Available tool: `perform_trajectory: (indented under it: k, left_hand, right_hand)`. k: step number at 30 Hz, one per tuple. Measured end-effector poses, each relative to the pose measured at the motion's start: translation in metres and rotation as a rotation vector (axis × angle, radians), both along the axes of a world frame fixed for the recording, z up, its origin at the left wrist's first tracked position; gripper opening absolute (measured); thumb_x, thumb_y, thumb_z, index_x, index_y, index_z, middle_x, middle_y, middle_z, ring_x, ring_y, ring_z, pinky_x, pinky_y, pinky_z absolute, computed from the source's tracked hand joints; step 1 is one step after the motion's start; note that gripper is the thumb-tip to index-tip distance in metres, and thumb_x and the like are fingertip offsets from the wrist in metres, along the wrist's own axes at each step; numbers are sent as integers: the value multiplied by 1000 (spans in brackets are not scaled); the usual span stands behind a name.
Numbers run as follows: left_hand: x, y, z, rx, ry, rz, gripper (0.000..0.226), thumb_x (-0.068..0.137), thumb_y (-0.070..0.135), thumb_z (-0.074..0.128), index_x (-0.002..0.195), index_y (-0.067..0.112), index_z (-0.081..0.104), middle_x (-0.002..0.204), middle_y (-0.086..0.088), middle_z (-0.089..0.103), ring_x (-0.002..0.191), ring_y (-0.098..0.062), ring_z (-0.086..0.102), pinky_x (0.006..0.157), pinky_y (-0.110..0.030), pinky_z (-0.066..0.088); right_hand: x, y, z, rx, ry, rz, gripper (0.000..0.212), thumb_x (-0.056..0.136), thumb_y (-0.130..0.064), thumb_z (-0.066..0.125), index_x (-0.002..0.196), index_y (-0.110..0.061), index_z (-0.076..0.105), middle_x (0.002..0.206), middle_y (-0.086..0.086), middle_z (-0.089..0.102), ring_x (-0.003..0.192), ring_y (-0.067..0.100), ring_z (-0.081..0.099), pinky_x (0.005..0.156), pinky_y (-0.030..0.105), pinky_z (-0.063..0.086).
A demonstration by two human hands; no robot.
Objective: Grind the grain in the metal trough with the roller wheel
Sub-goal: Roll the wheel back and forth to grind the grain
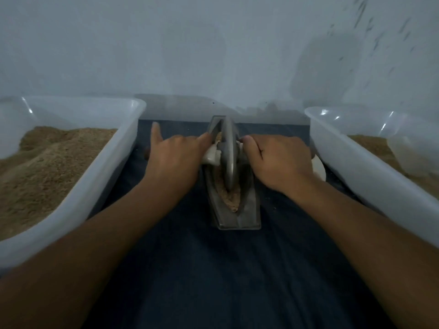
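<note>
A grey metal trough [247,211] lies lengthwise on the dark cloth at the centre, with brown ground grain [231,200] in its groove. A metal roller wheel [228,153] stands upright in the groove near the trough's middle. My left hand [174,157] grips the wheel's left axle handle, which is wrapped in pale cloth [211,157]; its little finger sticks out toward the wall. My right hand [279,157] grips the right axle handle, which it hides almost entirely.
A clear plastic tub [114,162] heaped with brown meal stands at the left. A second clear tub [351,160] with brown meal stands at the right. A white object [319,168] peeks out beside the right tub. A pale wall rises close behind.
</note>
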State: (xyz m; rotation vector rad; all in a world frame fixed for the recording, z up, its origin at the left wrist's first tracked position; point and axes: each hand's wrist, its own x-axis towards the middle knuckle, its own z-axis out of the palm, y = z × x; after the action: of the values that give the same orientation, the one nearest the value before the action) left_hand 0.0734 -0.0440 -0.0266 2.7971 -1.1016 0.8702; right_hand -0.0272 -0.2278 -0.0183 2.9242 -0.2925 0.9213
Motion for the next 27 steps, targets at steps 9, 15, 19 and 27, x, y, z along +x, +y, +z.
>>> perform_trajectory:
  k: [9,15,19,27]
  left_hand:
    - [51,-30,9,-2,-44,-56,51,90,22,64,138,26,46,115,-7,65,96,-33,64,79,-41,45]
    - [65,-42,11,6,-12,51,51,89,20,67,134,25,44,95,-5,68,82,-32,67,59,-34,35]
    - [52,-39,11,89,-137,98,41,88,21,67,124,25,48,87,1,68,75,-24,67,51,-30,25]
    - [9,-14,5,125,-135,93,26,92,14,59,115,20,50,95,1,66,87,-21,64,63,-30,34]
  right_hand:
    - [63,-33,10,151,224,-75,50,106,-45,19,135,-40,60,161,5,34,144,28,34,106,45,36]
    - [84,-40,21,127,213,-59,47,102,-44,22,127,-38,61,129,2,62,116,30,56,84,40,41]
    - [69,-40,11,62,205,-64,44,104,-38,22,100,-28,65,99,3,68,86,29,60,63,34,41]
    - [17,-12,0,66,72,-37,55,104,-43,18,86,-23,66,79,1,66,72,26,59,59,34,36]
